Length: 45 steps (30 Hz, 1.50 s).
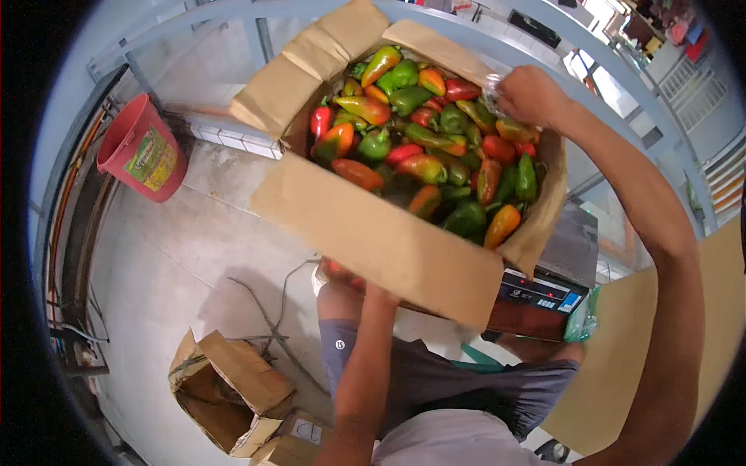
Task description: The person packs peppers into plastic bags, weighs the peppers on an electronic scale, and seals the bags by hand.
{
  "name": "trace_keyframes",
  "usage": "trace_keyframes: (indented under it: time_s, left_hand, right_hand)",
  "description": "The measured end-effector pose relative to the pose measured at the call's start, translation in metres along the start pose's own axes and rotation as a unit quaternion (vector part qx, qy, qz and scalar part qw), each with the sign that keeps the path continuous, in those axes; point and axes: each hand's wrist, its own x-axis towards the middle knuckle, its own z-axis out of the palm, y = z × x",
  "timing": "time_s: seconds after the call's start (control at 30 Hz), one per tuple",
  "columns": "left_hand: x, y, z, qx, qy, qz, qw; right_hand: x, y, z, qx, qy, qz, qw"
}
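An open cardboard box (373, 225) is full of red, orange and green peppers (420, 167), its flaps folded outward. My right hand (535, 97) is closed at the box's upper right edge, with clear plastic (491, 92) at its fingertips. Below the near flap my left forearm reaches up, and only a small part of my left hand (379, 295) shows; its fingers are hidden beneath the flap. Some red produce (339, 272) is visible under the flap beside that hand.
Under the box's right side stands a scale with a lit display (536, 291), a green plastic bag (581, 317) beside it. A red bucket (148, 155) is at the left. Another opened carton (249, 373) lies on the floor, near loose cord (273, 330).
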Motion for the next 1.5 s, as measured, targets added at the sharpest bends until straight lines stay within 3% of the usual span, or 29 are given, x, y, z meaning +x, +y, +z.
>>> trace_keyframes:
  time_s: [0.13,0.2,0.33,0.43,0.7,0.73,0.83,0.87,0.93,1.0,1.07,1.17,1.2,1.27,1.3,1.37,1.43,1.5]
  left_hand:
    - [-0.023,-0.008,-0.004,-0.01,0.012,-0.008,1.0]
    - [-0.029,-0.013,-0.001,-0.01,0.02,-0.012,1.0]
    - [-0.028,-0.019,0.007,-0.011,0.028,-0.006,1.0]
    - [-0.023,-0.023,0.011,-0.016,0.03,0.003,0.999]
    - [-0.01,-0.029,0.016,0.006,0.051,0.037,0.998]
    - [-0.009,-0.032,0.018,0.011,0.054,0.042,0.998]
    - [-0.014,-0.034,0.02,0.027,0.064,0.047,0.996]
    - [-0.015,-0.034,0.02,0.032,0.069,0.049,0.996]
    - [-0.021,-0.034,0.021,0.047,0.076,0.053,0.995]
    - [-0.031,-0.035,0.021,0.06,0.085,0.051,0.993]
    - [-0.051,-0.035,0.021,0.06,0.107,0.044,0.992]
    - [-0.114,-0.033,0.039,0.042,0.17,-0.013,0.985]
    - [-0.138,-0.029,0.051,0.164,0.113,-0.074,0.977]
    - [-0.179,-0.016,0.08,0.395,-0.001,-0.194,0.898]
    - [-0.189,-0.004,0.104,0.487,-0.092,-0.144,0.857]
    - [-0.184,0.022,0.151,0.638,-0.268,-0.043,0.721]
    - [-0.148,0.049,0.187,0.574,-0.214,0.037,0.79]
    - [-0.098,0.061,0.224,0.734,-0.121,0.141,0.653]
  right_hand:
    - [-0.03,-0.025,-0.053,0.013,0.09,-0.027,0.995]
    - [-0.04,-0.028,-0.081,0.05,0.099,-0.021,0.994]
    - [-0.03,-0.021,-0.118,-0.023,0.087,-0.033,0.995]
    - [-0.006,-0.004,-0.097,-0.061,0.102,-0.073,0.99]
    - [-0.024,-0.017,-0.094,-0.063,0.126,-0.011,0.99]
    - [-0.036,-0.028,-0.114,-0.064,0.095,0.025,0.993]
    - [-0.081,-0.037,-0.146,0.007,0.194,0.051,0.98]
    - [-0.103,-0.042,-0.165,0.04,0.162,0.092,0.982]
    - [-0.153,-0.037,-0.171,0.026,0.235,0.113,0.965]
    - [-0.214,-0.048,-0.18,0.089,0.249,0.197,0.944]
    - [-0.284,-0.053,-0.159,0.195,0.253,0.277,0.906]
    - [-0.384,-0.083,-0.102,0.251,0.175,0.438,0.845]
    - [-0.414,-0.095,-0.079,0.289,0.126,0.482,0.817]
    - [-0.482,-0.121,-0.003,0.36,0.135,0.488,0.784]
    - [-0.505,-0.14,0.028,0.393,0.16,0.483,0.766]
    - [-0.538,-0.18,0.08,0.438,0.168,0.508,0.723]
    - [-0.556,-0.211,0.12,0.459,0.139,0.562,0.674]
    - [-0.562,-0.24,0.145,0.429,0.136,0.6,0.661]
